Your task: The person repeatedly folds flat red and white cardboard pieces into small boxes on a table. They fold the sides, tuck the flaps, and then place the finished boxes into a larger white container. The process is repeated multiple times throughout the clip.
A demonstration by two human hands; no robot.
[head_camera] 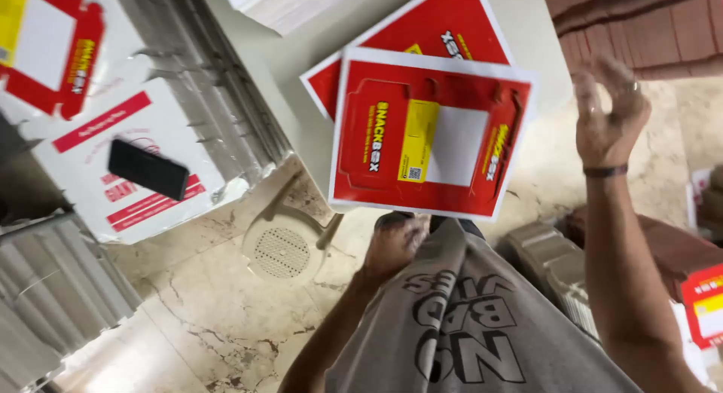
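We grip red flat carton sheet (433,133) by lower edge, left hand (395,242) pinching; right hand (606,110) raised, open, empty; yellow-white panel centred.

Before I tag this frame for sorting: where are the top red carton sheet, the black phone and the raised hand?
red carton sheet (433,133), head view, white centre panel
black phone (147,169), head view, middle of its face
right hand (606,110), head view, palm

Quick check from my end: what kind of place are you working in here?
Probably a small print or packaging workshop. The left hand holds a flat red printed carton sheet over a pale table, with tall stacks of white sheets alongside and more printed cartons on a marble-look floor.
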